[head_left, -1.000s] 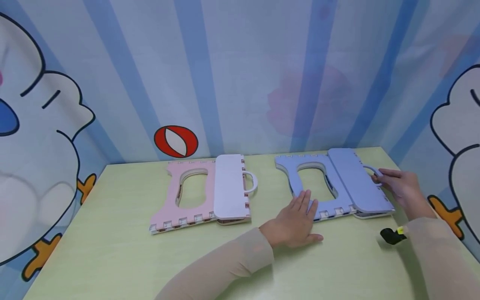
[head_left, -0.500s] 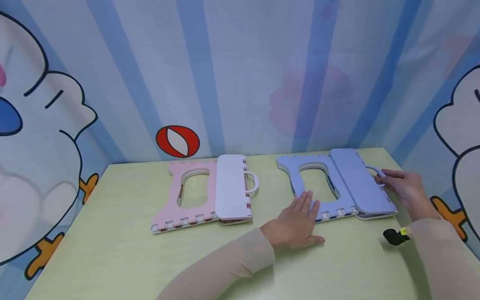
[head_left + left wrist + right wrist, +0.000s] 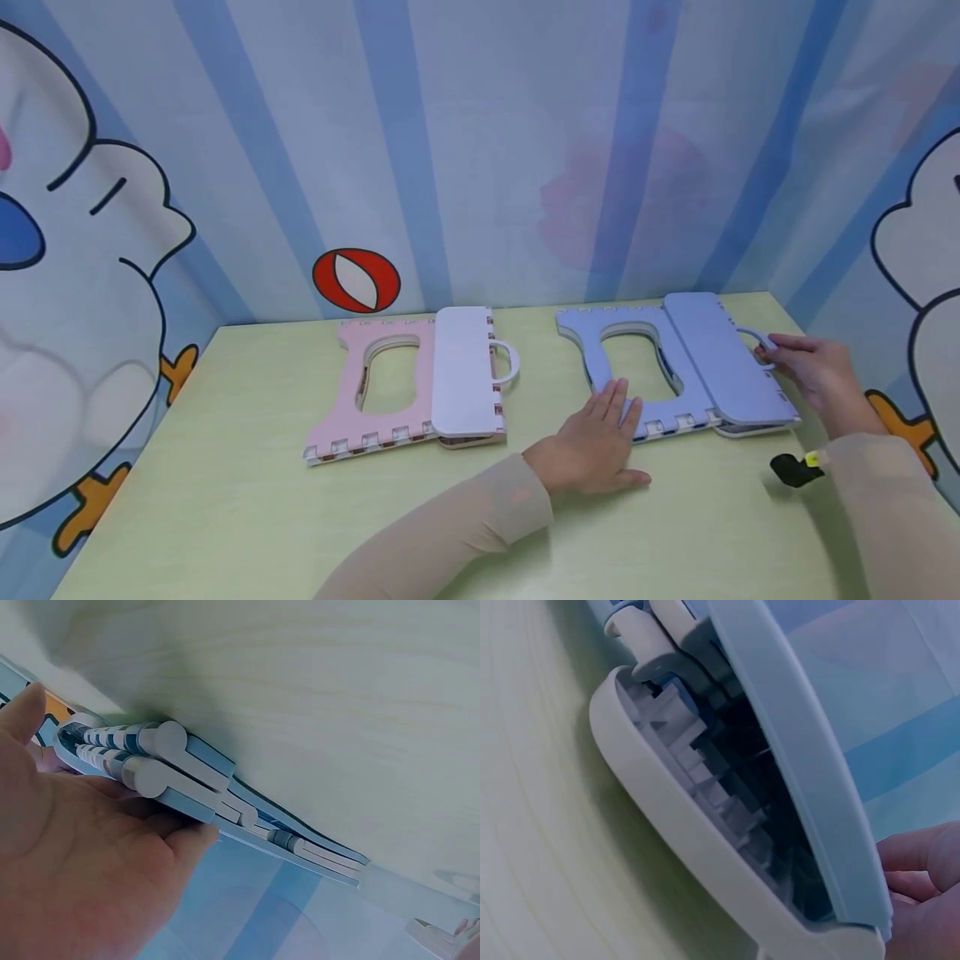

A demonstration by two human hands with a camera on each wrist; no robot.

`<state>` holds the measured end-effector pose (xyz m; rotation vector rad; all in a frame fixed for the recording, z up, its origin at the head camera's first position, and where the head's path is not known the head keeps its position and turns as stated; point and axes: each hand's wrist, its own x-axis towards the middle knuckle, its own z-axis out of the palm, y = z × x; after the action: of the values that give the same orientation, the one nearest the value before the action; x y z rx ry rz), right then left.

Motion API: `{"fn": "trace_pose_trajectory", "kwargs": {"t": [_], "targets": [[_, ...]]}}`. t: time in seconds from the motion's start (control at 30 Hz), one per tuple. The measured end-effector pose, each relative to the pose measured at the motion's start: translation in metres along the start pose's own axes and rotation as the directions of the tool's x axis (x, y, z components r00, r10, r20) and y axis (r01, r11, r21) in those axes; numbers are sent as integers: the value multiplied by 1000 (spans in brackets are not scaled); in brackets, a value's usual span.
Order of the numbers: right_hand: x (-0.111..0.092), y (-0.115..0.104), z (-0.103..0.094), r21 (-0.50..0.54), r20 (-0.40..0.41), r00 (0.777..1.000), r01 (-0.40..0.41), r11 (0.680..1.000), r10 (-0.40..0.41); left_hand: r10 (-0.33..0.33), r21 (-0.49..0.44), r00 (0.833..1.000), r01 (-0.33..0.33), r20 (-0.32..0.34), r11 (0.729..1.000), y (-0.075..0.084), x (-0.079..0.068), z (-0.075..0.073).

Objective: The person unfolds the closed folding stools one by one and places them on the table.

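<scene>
A blue folding step stool (image 3: 720,362) lies folded on the table at the right in the head view. My left hand (image 3: 592,446) rests with straight, spread fingers on the near left part of its leg panel. At the stool's right end my right hand (image 3: 813,379) pinches the blue carry handle (image 3: 753,335) between thumb and fingers. The left wrist view shows the stool's hinged edge (image 3: 150,761) beside the fingers. In the right wrist view a gap stands between the stool's blue top panel (image 3: 795,765) and its white lower panel (image 3: 675,832).
A pink folding step stool (image 3: 345,417) with a white seat panel (image 3: 465,375) and white handle lies folded to the left on the pale table (image 3: 225,517). Behind hangs a striped blue curtain (image 3: 510,150) with cartoon prints. A black device (image 3: 795,471) hangs by the right sleeve.
My right hand, with the handle in its grip, and the blue stool's right end sit slightly farther right. My left hand keeps its place on the stool, and the pink stool stays put.
</scene>
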<state>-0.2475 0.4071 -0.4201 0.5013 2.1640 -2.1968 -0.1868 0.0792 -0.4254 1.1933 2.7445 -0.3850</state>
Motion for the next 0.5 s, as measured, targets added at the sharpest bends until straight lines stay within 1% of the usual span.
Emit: {"fn": "trace_pose_trajectory", "kwargs": {"t": [0.07,0.27,0.5], "targets": [[0,-1,0,9,-7,1000,10,1000,-10,-3,-3,1000,3,-1,1000,0,0,0],[-2,-6,0,85,-9,1000,31,996,-30,-2,-14,1000,2,-8,1000,0,1,-1],[-2,-12,1,55,-46,998,36,998,-34,0,-10,1000,0,-9,1000,-1,0,-1]]}}
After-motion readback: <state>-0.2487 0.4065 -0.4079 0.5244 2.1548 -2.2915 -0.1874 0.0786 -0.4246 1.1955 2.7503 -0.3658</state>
